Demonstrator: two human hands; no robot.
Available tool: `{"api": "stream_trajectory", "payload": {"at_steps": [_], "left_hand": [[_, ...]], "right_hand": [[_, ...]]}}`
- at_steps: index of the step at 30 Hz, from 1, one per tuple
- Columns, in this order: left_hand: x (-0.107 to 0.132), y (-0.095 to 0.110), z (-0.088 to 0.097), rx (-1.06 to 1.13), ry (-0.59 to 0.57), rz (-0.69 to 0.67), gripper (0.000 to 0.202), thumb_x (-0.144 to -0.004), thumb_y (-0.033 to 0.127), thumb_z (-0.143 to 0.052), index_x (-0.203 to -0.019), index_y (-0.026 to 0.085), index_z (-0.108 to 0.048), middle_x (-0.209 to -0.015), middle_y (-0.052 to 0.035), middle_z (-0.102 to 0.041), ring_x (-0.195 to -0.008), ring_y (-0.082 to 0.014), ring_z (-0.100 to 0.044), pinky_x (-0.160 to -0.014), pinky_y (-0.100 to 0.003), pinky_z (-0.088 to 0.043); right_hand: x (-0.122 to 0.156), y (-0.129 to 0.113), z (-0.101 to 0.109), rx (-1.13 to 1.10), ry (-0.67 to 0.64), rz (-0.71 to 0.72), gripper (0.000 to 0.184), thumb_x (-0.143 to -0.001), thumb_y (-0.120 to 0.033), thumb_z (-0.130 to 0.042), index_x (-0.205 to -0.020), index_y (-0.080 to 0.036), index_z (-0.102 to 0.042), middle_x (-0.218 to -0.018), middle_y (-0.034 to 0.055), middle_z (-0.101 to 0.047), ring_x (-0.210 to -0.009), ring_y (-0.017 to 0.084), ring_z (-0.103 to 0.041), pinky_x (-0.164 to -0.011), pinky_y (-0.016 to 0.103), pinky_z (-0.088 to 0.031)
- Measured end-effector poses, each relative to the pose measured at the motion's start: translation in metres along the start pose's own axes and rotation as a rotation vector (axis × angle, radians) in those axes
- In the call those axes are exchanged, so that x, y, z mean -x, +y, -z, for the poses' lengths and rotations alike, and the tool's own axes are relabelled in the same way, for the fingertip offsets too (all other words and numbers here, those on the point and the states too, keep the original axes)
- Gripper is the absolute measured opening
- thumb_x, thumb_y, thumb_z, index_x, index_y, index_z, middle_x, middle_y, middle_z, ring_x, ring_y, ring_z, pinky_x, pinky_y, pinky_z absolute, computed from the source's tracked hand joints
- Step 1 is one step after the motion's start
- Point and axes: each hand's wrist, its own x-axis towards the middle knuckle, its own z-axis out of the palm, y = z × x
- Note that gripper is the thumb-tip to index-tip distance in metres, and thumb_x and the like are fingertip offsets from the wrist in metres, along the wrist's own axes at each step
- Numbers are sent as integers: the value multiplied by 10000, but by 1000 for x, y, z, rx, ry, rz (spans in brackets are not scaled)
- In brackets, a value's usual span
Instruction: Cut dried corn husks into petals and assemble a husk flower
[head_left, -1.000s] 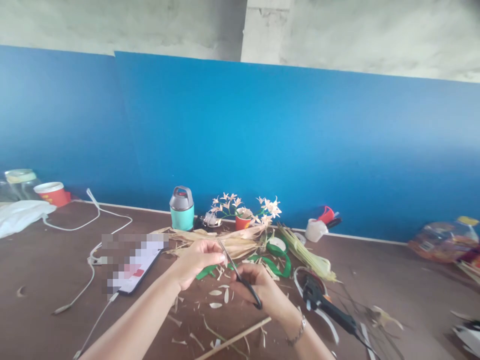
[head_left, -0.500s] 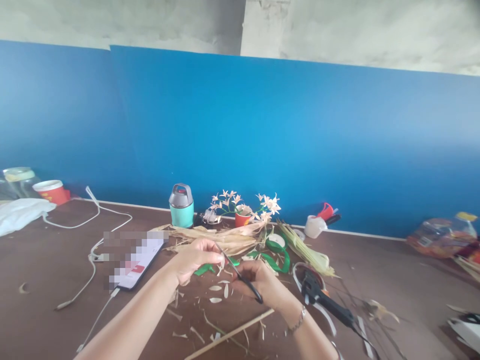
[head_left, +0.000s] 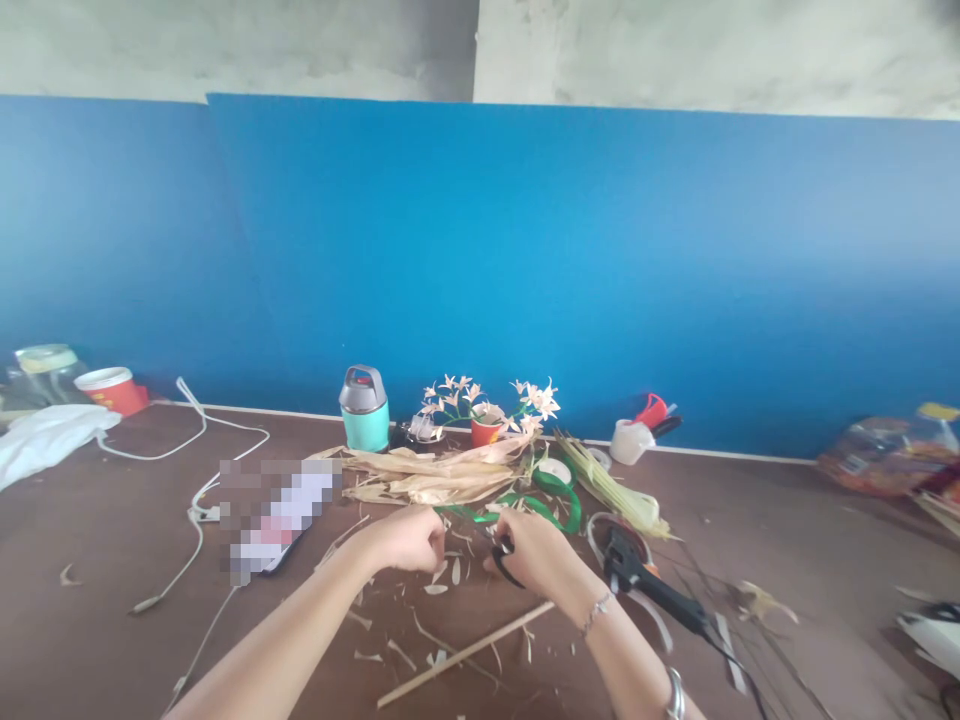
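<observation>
My right hand is closed round the black-handled scissors; their blades are mostly hidden from me. Fingers curled and turned down, my left hand is low over the table to the left of them. Whatever its fingers hold, if anything, cannot be made out. Between and below the hands lie small pale petal-shaped pieces and thin scraps. Dried corn husks are spread just beyond my left hand. Behind my right hand, green tape curls loosely off its roll.
A glue gun with a cord lies right of my right arm. A thin stick lies in front. Behind stand a turquoise jar, a red cup with pale flowers, and a white cup. A phone lies left.
The pale piece seen at my left fingertips no longer shows. My left hand has turned down, and the scissors have swung so that their blades are hidden.
</observation>
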Motion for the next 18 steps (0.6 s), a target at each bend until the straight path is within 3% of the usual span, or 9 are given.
{"api": "stream_trajectory", "payload": {"at_steps": [5,9,14,18], "left_hand": [[6,0,-3,-83,19,-19,200,-518,139,-599,-652,227,-718,-731,-31,-713,-648,-202,-607,-509,-239,-365],[15,-5,-5,-72,28,-43,224,-630,168,-542,-744,236,-723,-761,-17,-719,-700,-188,-634,-581,-236,-404],[22,-6,-9,-71,212,-54,163,-669,187,-535,-724,213,-687,-780,-31,-690,-722,-198,-619,-627,-255,-402],[26,-7,-12,-131,231,-73,115,-660,258,-610,-745,211,-672,-830,-58,-646,-819,-234,-582,-688,-286,-403]], "right_hand": [[0,3,-5,60,-14,-21,269,-582,-352,-727,-789,-216,-622,-749,33,-658,-737,215,-590,-563,249,-299],[-1,4,-7,71,-22,-3,252,-615,-355,-696,-815,-223,-619,-748,25,-657,-732,205,-588,-556,245,-293],[1,1,-4,79,-20,23,251,-636,-266,-644,-876,-215,-593,-752,28,-654,-728,200,-590,-555,244,-287],[2,-2,-3,88,-3,19,354,-618,-163,-579,-969,-203,-557,-801,55,-664,-763,221,-600,-576,256,-284]]}}
